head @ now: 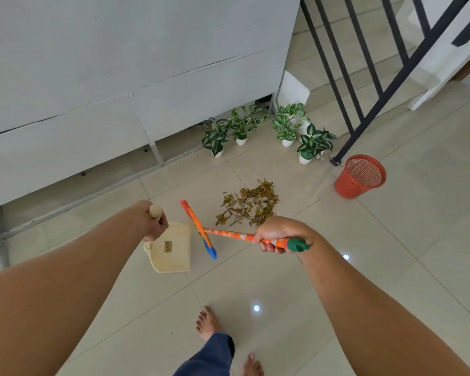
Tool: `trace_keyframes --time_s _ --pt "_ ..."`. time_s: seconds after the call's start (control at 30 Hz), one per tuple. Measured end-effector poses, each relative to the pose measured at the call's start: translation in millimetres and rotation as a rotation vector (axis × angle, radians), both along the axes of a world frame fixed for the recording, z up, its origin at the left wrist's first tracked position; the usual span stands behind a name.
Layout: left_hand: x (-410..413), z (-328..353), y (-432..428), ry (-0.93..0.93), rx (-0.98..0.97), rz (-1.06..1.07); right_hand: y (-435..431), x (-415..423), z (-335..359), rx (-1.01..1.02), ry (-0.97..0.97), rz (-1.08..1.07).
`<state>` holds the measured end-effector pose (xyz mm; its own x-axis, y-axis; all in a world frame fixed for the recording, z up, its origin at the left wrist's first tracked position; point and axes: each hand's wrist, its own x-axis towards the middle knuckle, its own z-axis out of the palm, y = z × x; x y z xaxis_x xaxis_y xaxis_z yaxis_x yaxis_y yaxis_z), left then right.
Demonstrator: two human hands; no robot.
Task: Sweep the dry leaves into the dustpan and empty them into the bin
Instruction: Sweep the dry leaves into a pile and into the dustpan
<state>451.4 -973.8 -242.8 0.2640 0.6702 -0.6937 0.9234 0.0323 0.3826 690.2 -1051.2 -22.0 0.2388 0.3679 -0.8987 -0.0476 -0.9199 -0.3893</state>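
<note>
A pile of dry brown leaves (248,203) lies on the tiled floor ahead of me. My left hand (154,222) grips the top of the upright handle of a cream dustpan (171,249), whose pan rests on the floor left of the pile. My right hand (278,234) holds the orange patterned stick of a broom (228,234) near its green end cap. The orange and blue broom head (198,229) sits between the dustpan and the leaves. A red mesh bin (360,176) stands upright to the right of the pile.
Several small potted plants (269,128) in white pots line the floor behind the leaves. A white wall unit (120,90) runs along the left. Dark stair railing (364,85) rises at the right. My bare feet (208,322) stand on the tiles below.
</note>
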Motion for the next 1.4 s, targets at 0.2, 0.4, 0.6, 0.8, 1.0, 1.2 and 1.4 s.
trace_keyframes --time_s 0.2,0.4,0.6,0.8,1.0,1.2,1.4 --pt "53 156 144 -0.414 -0.515 0.838 23 9 -35 -0.074 0.054 -0.099" --pt "83 207 209 -0.253 -0.427 1.175 34 29 -27 -0.054 -0.039 -0.119" --pt "37 3 15 0.056 -0.559 0.560 58 41 -22 0.039 0.066 -0.113" --pt "50 15 40 0.044 -0.516 0.762 76 59 -49 0.056 0.141 -0.221" --pt "72 20 35 0.039 -0.459 0.834 51 122 -41 0.031 0.144 -0.300" --pt "78 0 20 -0.007 -0.374 0.833 46 180 -25 0.064 0.227 -0.289" --pt "218 248 191 -0.486 -0.526 1.483 53 199 -41 0.040 0.289 -0.346"
